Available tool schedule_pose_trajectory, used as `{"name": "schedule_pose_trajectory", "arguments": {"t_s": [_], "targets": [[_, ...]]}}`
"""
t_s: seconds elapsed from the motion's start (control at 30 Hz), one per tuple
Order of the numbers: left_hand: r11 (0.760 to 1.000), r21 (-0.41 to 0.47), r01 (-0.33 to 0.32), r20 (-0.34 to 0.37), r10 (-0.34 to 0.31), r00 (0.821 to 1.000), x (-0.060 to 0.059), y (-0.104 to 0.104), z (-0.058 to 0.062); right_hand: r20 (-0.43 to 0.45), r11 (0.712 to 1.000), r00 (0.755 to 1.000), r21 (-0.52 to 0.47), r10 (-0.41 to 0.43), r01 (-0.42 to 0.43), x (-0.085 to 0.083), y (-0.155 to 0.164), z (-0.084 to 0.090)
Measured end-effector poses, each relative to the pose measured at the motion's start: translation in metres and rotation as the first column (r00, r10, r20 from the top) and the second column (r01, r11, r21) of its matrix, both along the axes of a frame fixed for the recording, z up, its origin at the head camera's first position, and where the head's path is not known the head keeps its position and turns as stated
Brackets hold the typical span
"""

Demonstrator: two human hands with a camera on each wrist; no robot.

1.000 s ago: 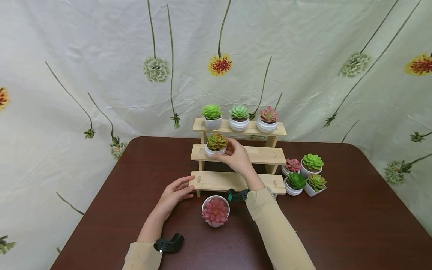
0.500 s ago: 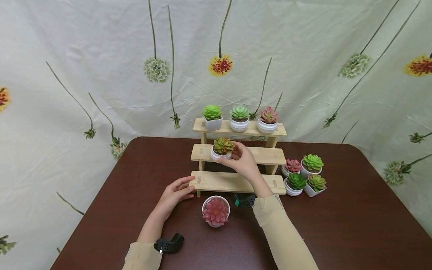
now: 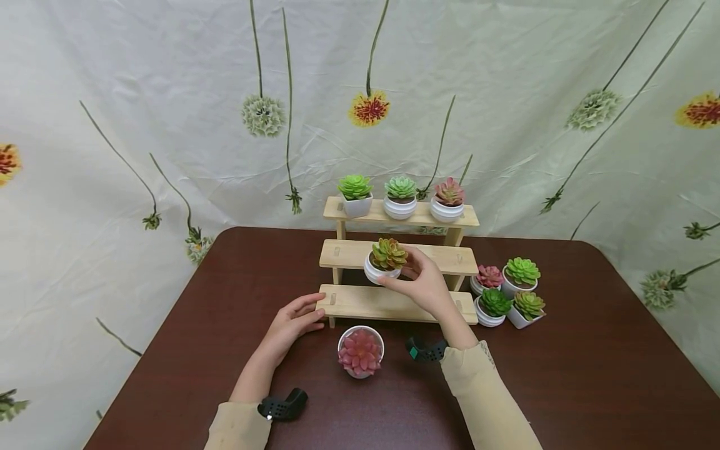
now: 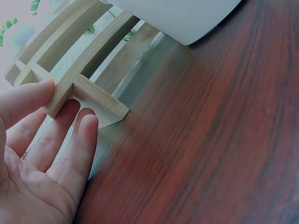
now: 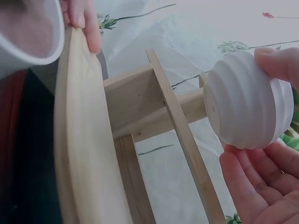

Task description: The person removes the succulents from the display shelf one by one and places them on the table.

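My right hand (image 3: 419, 278) grips a white ribbed pot holding an orange-green succulent (image 3: 386, 257), lifted just in front of the middle step of the wooden three-step stand (image 3: 394, 303). The right wrist view shows the ribbed pot (image 5: 247, 107) clear of the wood, fingers (image 5: 254, 182) curled under it. My left hand (image 3: 292, 322) rests with straight fingers (image 4: 70, 144) against the left end of the stand's bottom step (image 4: 88, 95). A pink succulent in a white pot (image 3: 360, 352) stands on the table in front of the stand, between my arms.
Three potted succulents (image 3: 400, 195) line the top step. Several more pots (image 3: 506, 289) cluster on the dark brown table (image 3: 590, 362) right of the stand. A flower-printed cloth (image 3: 169, 94) hangs behind the table.
My right hand has lifted the orange-green succulent off the left part of the middle step and carried it right and toward me. My left hand has stayed at the bottom step.
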State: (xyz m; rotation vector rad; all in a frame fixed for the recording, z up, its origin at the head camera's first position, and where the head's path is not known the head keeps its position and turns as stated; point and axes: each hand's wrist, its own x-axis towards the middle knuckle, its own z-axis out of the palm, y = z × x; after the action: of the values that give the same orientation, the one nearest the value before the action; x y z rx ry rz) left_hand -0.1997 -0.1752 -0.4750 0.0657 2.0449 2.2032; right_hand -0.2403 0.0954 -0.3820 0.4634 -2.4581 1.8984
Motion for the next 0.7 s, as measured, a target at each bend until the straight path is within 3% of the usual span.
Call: {"name": "schedule_pose_trajectory", "arguments": {"t_s": [0.43,0.7], "targets": [[1.0,0.001,-0.003,-0.001,0.003,1.0,0.0,0.0,-0.001,0.021,0.999,0.999,0.002,0.047,-0.047,0.022,0.018,-0.015],[1.0,-0.004,-0.009,0.005,0.009,1.0,0.0,0.0,-0.001,-0.013,0.999,0.998,0.011,0.054,-0.054,0.033,0.024,-0.029]]}}
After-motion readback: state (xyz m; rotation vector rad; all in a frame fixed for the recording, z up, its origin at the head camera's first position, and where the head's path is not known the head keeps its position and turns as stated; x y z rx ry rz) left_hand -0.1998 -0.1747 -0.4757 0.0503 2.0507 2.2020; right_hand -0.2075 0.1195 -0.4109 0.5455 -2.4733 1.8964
